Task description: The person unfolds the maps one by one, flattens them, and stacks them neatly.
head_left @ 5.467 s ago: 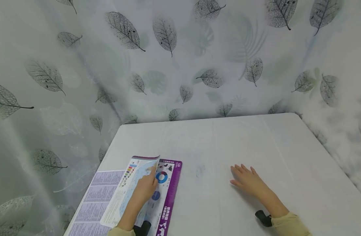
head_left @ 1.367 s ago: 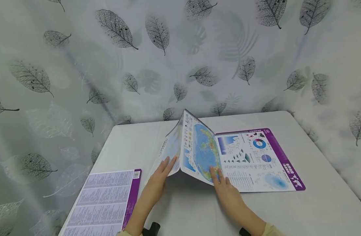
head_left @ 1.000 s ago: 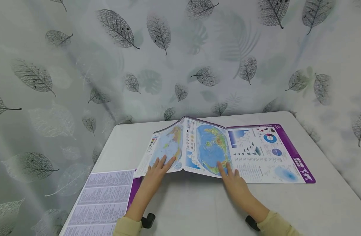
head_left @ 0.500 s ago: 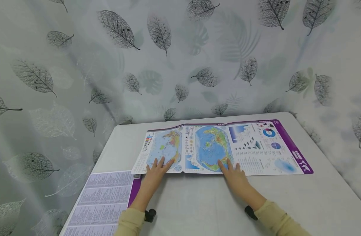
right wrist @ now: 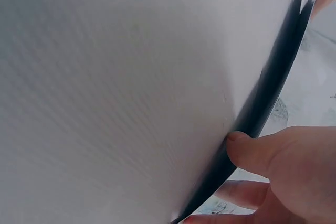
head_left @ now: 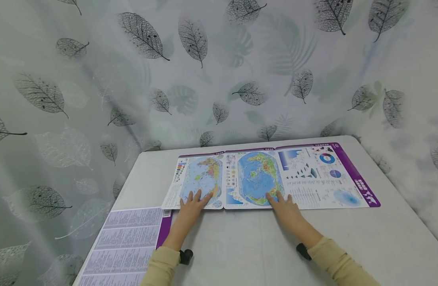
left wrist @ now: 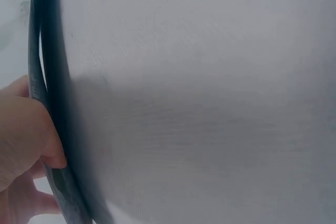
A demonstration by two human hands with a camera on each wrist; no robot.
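Note:
A fold-out world map (head_left: 256,178) lies spread near the back of the white table, its panels almost flat. My left hand (head_left: 192,208) holds the near edge of its left panel, fingers spread on top. On the middle panel's near edge, my right hand (head_left: 288,210) does the same. Both thumbs are hidden from the head view. In the left wrist view, the left thumb (left wrist: 50,145) overlaps the map's dark edge (left wrist: 58,87), with other fingers beyond it. The right thumb (right wrist: 244,148) presses against the dark edge (right wrist: 273,87) from the near side in the right wrist view.
A purple-edged printed sheet (head_left: 127,242) lies at the table's left, its upper right corner by the map and left forearm. The white table (head_left: 254,250) stands against a leaf-patterned curtain (head_left: 219,67). Black wrist mounts (head_left: 186,257) sit under the sleeves.
The map, earlier folded on the left over the sheet, now lies unfolded farther back. The raised fold between its left and middle panels has dropped almost flat under both hands.

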